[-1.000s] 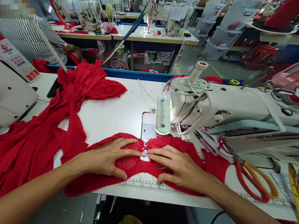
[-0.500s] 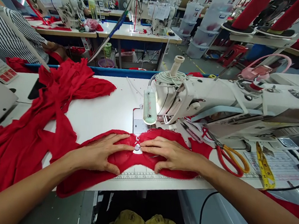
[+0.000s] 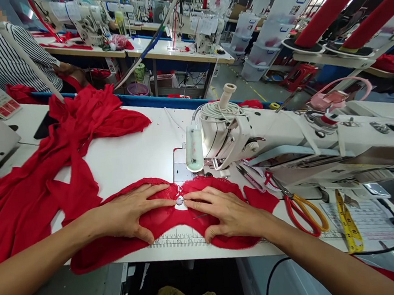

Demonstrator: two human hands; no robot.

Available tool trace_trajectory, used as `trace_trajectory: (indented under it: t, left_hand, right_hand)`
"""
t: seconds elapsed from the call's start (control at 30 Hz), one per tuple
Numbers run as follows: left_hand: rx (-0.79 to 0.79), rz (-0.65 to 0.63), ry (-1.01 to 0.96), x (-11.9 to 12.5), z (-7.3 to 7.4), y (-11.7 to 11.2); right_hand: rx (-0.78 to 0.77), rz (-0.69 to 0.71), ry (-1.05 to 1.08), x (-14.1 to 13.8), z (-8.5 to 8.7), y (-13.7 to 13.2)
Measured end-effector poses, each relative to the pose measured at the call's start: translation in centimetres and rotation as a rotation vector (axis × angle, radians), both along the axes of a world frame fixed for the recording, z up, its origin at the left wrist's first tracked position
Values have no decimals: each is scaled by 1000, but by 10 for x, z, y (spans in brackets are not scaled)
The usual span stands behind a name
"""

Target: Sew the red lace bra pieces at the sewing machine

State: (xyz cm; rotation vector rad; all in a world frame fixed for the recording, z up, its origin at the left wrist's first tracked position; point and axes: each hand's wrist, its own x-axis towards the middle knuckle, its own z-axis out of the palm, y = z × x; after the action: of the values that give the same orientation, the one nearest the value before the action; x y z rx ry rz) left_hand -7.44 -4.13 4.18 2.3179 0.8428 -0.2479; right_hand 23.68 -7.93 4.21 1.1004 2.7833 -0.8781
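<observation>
A red lace-edged garment piece (image 3: pixel 185 216), shaped like two joined bra cups, lies spread in front of the sewing machine (image 3: pixel 267 130). My left hand (image 3: pixel 139 212) rests on its left half, palm down with the fingers spread. On the right half lies my right hand (image 3: pixel 218 209), fingers stretched toward the middle and thumb apart. Both sets of fingertips come close to a small opening at the centre, where white table and a round metal disc (image 3: pixel 180 200) show through. Part of the cloth under each palm is hidden.
Red fabric (image 3: pixel 70 144) is heaped at the left. Orange-and-red-handled scissors (image 3: pixel 303 214), small snips (image 3: pixel 252 177) and a yellow tape measure (image 3: pixel 348 226) lie to the right. A printed ruler (image 3: pixel 180 242) runs along the front edge. A person in a striped top (image 3: pixel 15 57) sits beyond.
The whole view has shifted slightly, so the scene sits a little lower and further left. My hands keep about the same place on the red garment piece.
</observation>
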Motion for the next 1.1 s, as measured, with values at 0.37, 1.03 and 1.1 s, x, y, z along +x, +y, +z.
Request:
trace_trajectory:
  t: [0.37, 1.03, 1.1]
  left_hand:
    - [5, 8, -33, 0, 0, -1]
    - [35, -33, 14, 2, 4, 0]
    - [33, -29, 27, 2, 5, 1]
  right_hand:
    - [-9, -19, -10, 0, -7, -1]
    - [42, 14, 37, 1, -5, 2]
    - [44, 17, 35, 1, -5, 2]
